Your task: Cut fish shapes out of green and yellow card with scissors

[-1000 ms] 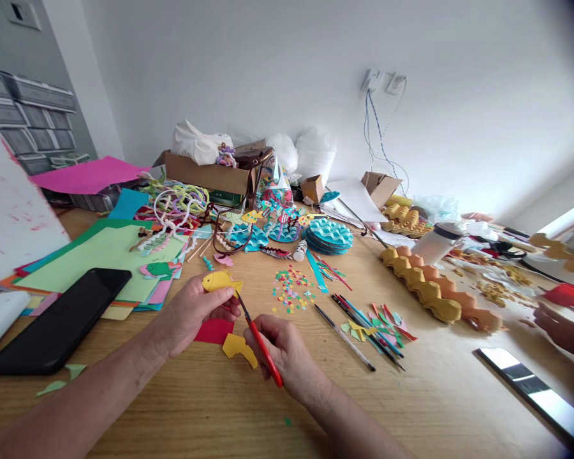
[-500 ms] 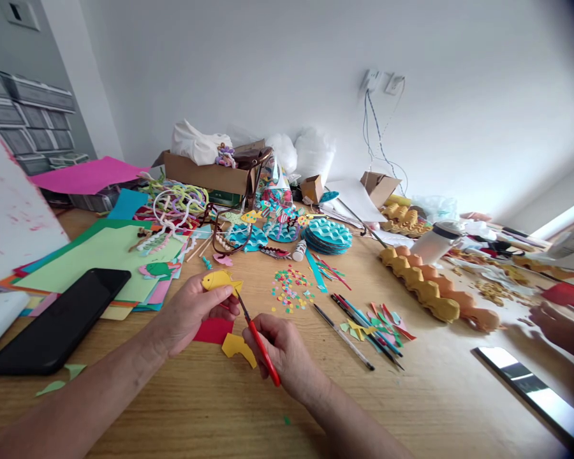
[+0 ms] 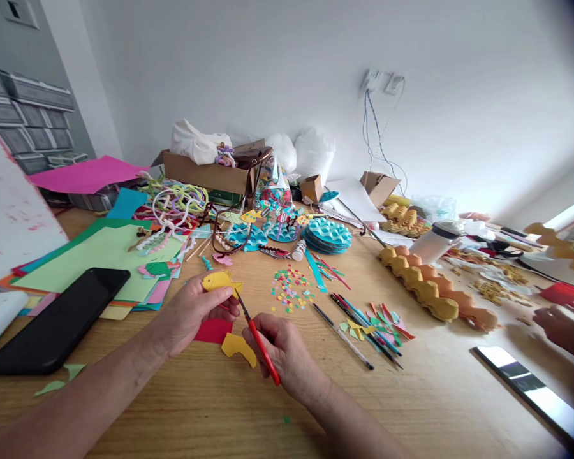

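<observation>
Between the thumb and fingers of my left hand [image 3: 201, 312] is a yellow paper fish [image 3: 217, 280], its head to the left and its tail to the right. My right hand [image 3: 284, 350] grips red-handled scissors [image 3: 263, 347]. The dark blades reach up to the fish's tail and touch or nearly touch it; whether they are cutting into the paper I cannot tell. Below my hands lie a yellow paper offcut [image 3: 240, 349] and a piece of red paper [image 3: 213, 329], which my left fingers partly cover.
Coloured paper sheets [image 3: 100, 261] and a black phone [image 3: 60, 319] lie left. Ahead are paper confetti [image 3: 291, 287] and blue scalloped discs [image 3: 328, 236]. Pens [image 3: 343, 336], paper scraps [image 3: 382, 325] and egg-carton strips [image 3: 418, 284] lie right. Another person's hand [image 3: 562, 325] is near a second phone [image 3: 530, 395].
My hands, the fish and the scissors are almost still. At the far right, the other person's hand has shifted slightly and a yellow egg-carton piece has come into view above it.
</observation>
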Demonstrator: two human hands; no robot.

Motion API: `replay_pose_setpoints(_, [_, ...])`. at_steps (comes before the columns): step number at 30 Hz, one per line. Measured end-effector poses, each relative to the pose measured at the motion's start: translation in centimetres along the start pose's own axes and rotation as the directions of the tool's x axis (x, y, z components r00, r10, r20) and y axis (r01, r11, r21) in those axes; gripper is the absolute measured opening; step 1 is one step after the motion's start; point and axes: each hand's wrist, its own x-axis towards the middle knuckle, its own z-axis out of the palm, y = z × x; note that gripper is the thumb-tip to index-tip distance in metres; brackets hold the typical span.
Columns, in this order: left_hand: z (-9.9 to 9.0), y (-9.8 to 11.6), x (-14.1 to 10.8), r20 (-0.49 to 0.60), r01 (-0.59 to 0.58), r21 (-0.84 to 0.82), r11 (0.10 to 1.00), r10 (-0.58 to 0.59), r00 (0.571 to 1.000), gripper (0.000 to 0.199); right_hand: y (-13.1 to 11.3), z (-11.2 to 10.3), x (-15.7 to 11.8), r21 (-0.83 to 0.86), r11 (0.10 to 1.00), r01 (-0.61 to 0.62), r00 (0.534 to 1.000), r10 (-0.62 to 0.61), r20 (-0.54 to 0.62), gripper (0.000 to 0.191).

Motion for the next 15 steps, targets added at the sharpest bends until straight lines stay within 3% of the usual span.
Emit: replay_pose_setpoints(15, [0.2,0.06,-0.16,0.0,0.012,-0.019,1.0,-0.012,1.0,0.012,-0.41,-0.09,0.0,-0.022,1.0,0.014,1.0,-0.014,-0.009,0.031])
